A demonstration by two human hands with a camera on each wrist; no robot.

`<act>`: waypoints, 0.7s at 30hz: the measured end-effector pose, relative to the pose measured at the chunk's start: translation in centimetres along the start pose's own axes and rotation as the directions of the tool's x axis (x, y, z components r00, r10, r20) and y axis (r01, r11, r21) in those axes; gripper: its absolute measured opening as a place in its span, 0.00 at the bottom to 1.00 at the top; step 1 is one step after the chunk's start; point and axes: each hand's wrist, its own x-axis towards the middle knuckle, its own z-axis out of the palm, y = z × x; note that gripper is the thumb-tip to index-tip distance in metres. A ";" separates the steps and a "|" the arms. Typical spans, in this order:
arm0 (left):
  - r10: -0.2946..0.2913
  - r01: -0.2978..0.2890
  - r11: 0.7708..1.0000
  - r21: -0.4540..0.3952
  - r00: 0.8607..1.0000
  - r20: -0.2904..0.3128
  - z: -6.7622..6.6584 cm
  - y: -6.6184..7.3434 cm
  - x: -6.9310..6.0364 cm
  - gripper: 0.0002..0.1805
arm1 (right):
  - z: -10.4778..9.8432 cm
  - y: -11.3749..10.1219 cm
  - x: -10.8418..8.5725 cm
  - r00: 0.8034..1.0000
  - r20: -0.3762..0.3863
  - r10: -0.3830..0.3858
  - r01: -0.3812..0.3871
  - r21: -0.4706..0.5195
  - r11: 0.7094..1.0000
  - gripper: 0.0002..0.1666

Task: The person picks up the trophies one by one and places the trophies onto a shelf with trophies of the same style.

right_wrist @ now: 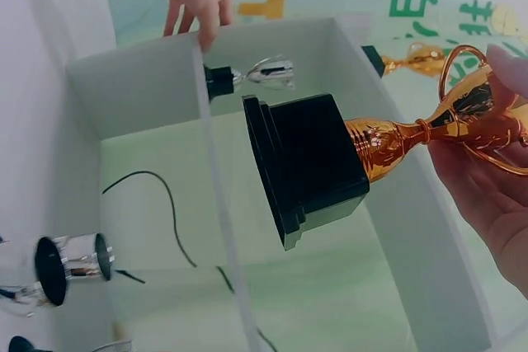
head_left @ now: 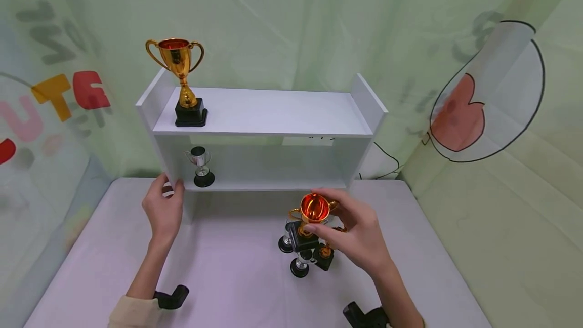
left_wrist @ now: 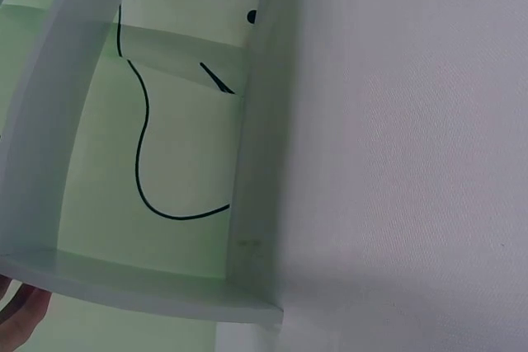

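A gold trophy cup (head_left: 315, 208) with a black base is held in my right hand (head_left: 352, 229), pinched by its cup between thumb and fingers. It hangs above several smaller trophies on the table, partly hiding them; a silver one (head_left: 299, 266) shows at the front. My left hand (head_left: 165, 209) grips the left side of the white shelf unit (head_left: 268, 115) at the middle board. On the top board, at the left, stands a large gold trophy (head_left: 177, 59). Below it, a small silver trophy (head_left: 200, 166) stands at the left of the middle board.
The white table (head_left: 237, 267) spreads in front of and beneath the shelf. Pale green curtain (head_left: 273, 24) hangs behind, with printed letters at left and a heart drawing (head_left: 460, 115) at right. A black wrist strap piece (head_left: 172, 297) sits on the left wrist.
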 end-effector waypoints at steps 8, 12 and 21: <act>0.001 -0.001 1.000 0.007 1.000 0.000 0.1 -0.1 0.0 0.15 | 0.5 -0.8 2.2 0.997 -0.021 -0.073 0.073 -0.023 0.997 0.38; 0.005 -0.005 1.000 0.008 1.000 0.000 0.1 -0.3 0.0 0.15 | 0.7 -1.0 3.1 0.997 -0.017 -0.078 0.077 -0.015 0.997 0.38; 0.010 -0.010 1.000 0.003 1.000 0.005 0.1 -0.4 0.0 0.16 | 1.3 -1.8 5.2 0.999 -0.019 -0.026 0.026 -0.005 1.000 0.35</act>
